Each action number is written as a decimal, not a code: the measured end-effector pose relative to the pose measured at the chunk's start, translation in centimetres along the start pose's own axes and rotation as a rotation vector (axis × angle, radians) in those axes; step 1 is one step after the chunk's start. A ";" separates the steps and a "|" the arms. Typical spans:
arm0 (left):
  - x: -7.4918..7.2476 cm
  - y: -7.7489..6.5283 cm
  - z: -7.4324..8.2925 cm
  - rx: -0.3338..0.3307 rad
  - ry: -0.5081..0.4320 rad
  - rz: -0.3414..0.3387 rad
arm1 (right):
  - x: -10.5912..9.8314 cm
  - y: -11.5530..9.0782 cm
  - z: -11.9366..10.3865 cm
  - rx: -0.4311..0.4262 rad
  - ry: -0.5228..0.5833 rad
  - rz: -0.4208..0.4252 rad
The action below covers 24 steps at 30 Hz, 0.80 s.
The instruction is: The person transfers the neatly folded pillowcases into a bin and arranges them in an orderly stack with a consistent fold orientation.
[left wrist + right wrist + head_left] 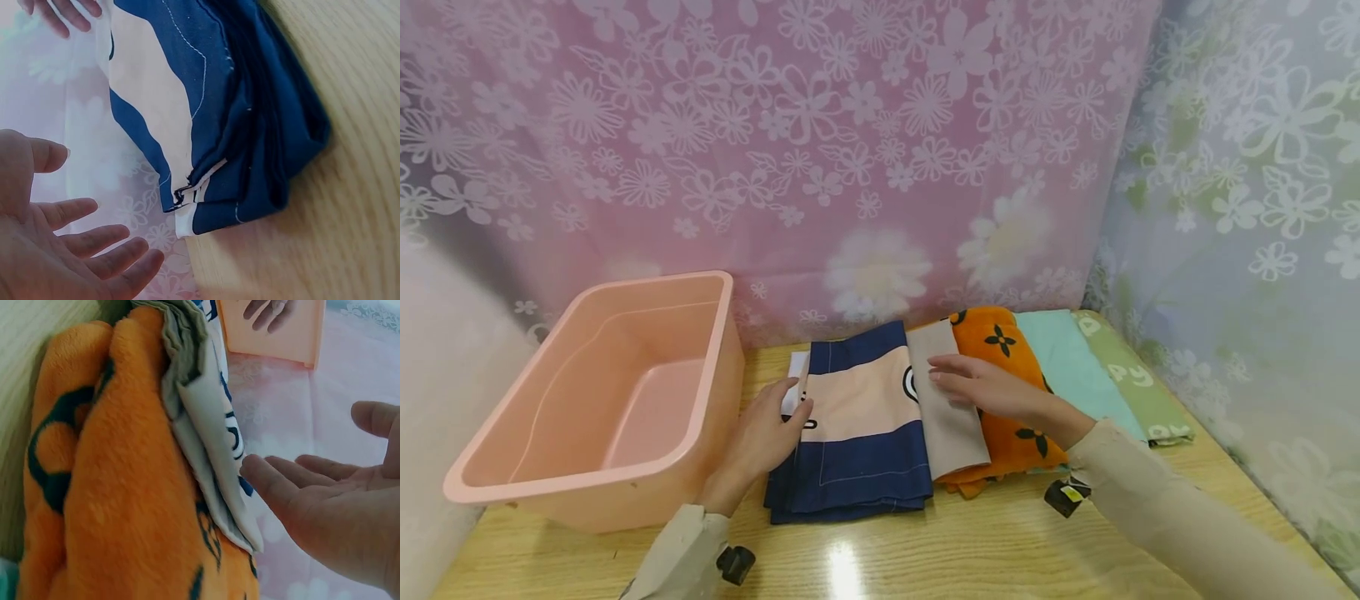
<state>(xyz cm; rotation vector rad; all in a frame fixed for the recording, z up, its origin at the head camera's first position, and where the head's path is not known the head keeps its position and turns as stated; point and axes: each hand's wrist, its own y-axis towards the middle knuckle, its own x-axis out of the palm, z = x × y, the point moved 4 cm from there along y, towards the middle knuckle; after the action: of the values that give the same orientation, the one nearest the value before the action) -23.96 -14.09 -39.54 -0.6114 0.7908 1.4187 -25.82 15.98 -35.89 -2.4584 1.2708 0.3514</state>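
A row of folded cloths lies on the wooden table, overlapping from left to right. Leftmost is a navy and cream striped cloth [861, 404]; after it come a light grey cloth [951, 425], an orange fleece cloth [1007, 358] with dark flower marks, a mint cloth [1067, 358] and a green cloth [1123, 371] with white letters. My left hand [767, 433] is at the left edge of the striped cloth, fingers spread. In the left wrist view this hand [81, 244] holds nothing. My right hand [988, 392] is over the grey and orange cloths, its fingers [275, 478] extended, gripping nothing.
A pink plastic tub [715, 408] stands on the left side of the wooden table [985, 542], close by my left forearm. Behind the table hangs a pink flowered curtain [775, 208], and a pale flowered curtain [1247, 275] borders the right side.
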 end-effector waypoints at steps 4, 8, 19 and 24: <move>-0.1 0.0 -0.2 -0.016 0.009 0.002 | 0.4 0.6 0.4 0.022 0.053 -0.002; 0.0 -0.1 -0.5 -0.032 0.015 0.004 | 1.1 1.1 0.8 0.046 0.127 -0.016; 0.9 -0.1 -2.2 -0.161 -0.041 -0.040 | 1.6 2.2 1.2 0.134 0.194 0.004; 1.1 0.3 -3.3 -0.218 -0.071 -0.059 | 1.5 2.7 1.1 0.169 0.239 0.008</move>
<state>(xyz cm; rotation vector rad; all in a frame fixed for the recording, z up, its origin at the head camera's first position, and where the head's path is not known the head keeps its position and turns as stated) -24.67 -15.92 -42.40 -0.7409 0.5613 1.4754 -27.27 13.87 -38.02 -2.4040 1.3431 -0.0495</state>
